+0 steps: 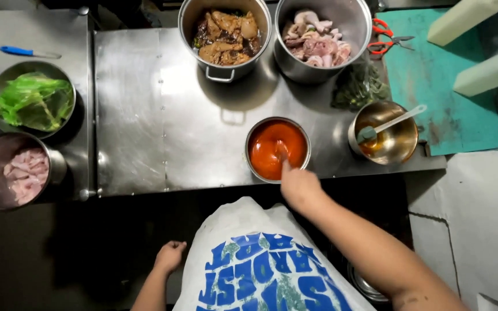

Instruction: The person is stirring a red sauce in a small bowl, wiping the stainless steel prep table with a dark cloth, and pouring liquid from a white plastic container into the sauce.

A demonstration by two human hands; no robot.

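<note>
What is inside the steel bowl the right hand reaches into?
The bowl holds an orange-red sauce. The right hand dips a utensil in it; the sauce hides its tip and the bowl's bottom.
</note>
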